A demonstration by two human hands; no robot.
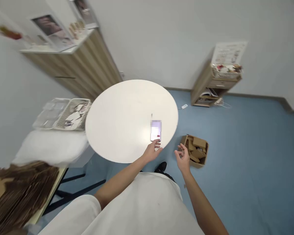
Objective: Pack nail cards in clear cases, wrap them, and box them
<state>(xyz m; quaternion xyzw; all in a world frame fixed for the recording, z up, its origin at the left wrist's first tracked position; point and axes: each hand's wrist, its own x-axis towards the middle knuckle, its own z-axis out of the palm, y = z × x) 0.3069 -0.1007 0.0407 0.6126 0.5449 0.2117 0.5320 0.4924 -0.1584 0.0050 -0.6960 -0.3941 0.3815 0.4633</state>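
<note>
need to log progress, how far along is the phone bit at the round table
Done: the phone lies flat, screen lit, near the near edge of the round table. In hand: the left hand touches the phone's near end with its fingertips, without gripping. The right hand is empty, loosely curled, in the air beside the cardboard box of scraps on the floor. Left: the phone is not gripped or lifted.

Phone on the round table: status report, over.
Left hand touching phone, near edge. Right hand open, empty, off the table. Cardboard box on floor beside it.
</note>
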